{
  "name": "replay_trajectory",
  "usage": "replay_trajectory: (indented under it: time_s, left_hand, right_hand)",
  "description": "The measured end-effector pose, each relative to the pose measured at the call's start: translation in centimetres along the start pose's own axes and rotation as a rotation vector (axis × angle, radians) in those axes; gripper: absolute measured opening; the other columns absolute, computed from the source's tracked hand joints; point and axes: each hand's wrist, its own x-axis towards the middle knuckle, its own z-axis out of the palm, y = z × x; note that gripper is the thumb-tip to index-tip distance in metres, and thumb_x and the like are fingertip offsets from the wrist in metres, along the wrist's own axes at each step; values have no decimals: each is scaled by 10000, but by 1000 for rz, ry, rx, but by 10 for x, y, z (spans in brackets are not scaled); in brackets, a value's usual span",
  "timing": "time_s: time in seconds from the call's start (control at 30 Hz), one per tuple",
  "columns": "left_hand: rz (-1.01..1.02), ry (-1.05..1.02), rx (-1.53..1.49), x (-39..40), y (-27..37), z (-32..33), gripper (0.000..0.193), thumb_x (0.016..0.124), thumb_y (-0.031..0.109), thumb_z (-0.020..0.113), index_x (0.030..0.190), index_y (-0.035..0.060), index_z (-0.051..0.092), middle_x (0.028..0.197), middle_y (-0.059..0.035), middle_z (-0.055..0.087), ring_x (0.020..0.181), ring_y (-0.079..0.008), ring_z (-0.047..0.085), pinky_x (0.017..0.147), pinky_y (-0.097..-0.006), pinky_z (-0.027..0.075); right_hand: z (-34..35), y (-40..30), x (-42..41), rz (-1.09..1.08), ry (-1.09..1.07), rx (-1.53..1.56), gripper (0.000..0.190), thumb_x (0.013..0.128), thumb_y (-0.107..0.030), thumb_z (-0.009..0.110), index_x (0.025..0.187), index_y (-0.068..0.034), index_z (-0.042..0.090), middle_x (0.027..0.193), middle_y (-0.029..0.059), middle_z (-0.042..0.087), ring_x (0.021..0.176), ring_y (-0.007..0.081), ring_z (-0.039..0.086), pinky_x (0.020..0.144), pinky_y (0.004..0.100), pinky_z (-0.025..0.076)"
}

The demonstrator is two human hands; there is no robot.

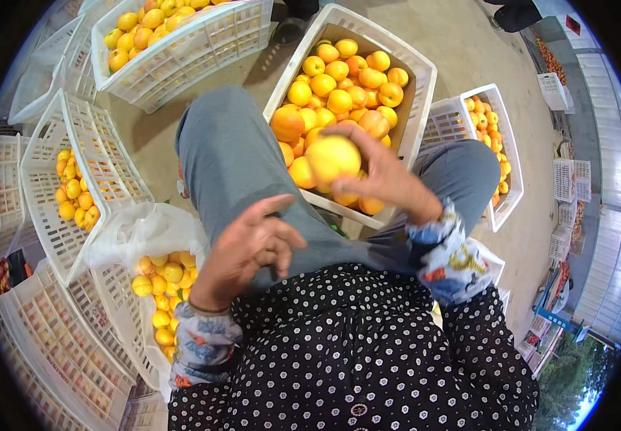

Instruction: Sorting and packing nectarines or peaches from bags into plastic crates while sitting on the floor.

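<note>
My right hand [383, 175] holds a yellow peach-like fruit [334, 158] between thumb and fingers, above the near end of a white plastic crate [424, 102]. That crate is lined with cardboard and heaped with yellow and orange fruit [339, 101]. Over my left thigh, my left hand [259, 242] is raised with its fingers apart and nothing in it. Below and left of it, more yellow fruit [173, 273] lies in a crate lined with clear plastic film [146, 229].
A full fruit crate [181, 62] stands at the upper left. Another, partly filled crate [87, 145] is at the left, among stacked white crates [62, 345]. On the right, beside my knee, is a crate of fruit [514, 178]. A person's dark shoe [501, 20] shows at the upper right.
</note>
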Motion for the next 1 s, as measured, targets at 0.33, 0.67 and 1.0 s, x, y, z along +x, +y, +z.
replay_trajectory:
  time_s: [0.33, 0.67, 1.0]
  left_hand:
    - [485, 338, -490, -69, -4, -87, 549, 1038, 295, 438, 1454, -30, 284, 1082, -158, 600, 795, -185, 533, 713, -321, 446]
    - [435, 560, -495, -87, -29, -122, 519, 1002, 258, 512, 1412, -25, 370, 1052, -98, 597, 842, -178, 537, 727, -315, 446]
    - [327, 942, -436, -160, -94, -174, 425, 957, 242, 604, 1306, 21, 505, 1006, -59, 614, 888, -158, 557, 776, -303, 456]
  right_hand:
    - [-76, 103, 112, -72, -30, -1024, 656, 729, -175, 767, 1332, -165, 506, 1216, 214, 501, 1121, 408, 526, 1013, 411, 446]
    - [-80, 132, 114, -13, 25, -890, 692, 792, -215, 764, 1398, -112, 446, 1262, 218, 532, 1189, 384, 514, 1041, 413, 419]
    - [-75, 127, 115, -49, 3, -1135, 731, 788, -321, 759, 1403, -112, 424, 1264, 209, 532, 1138, 389, 569, 946, 444, 497]
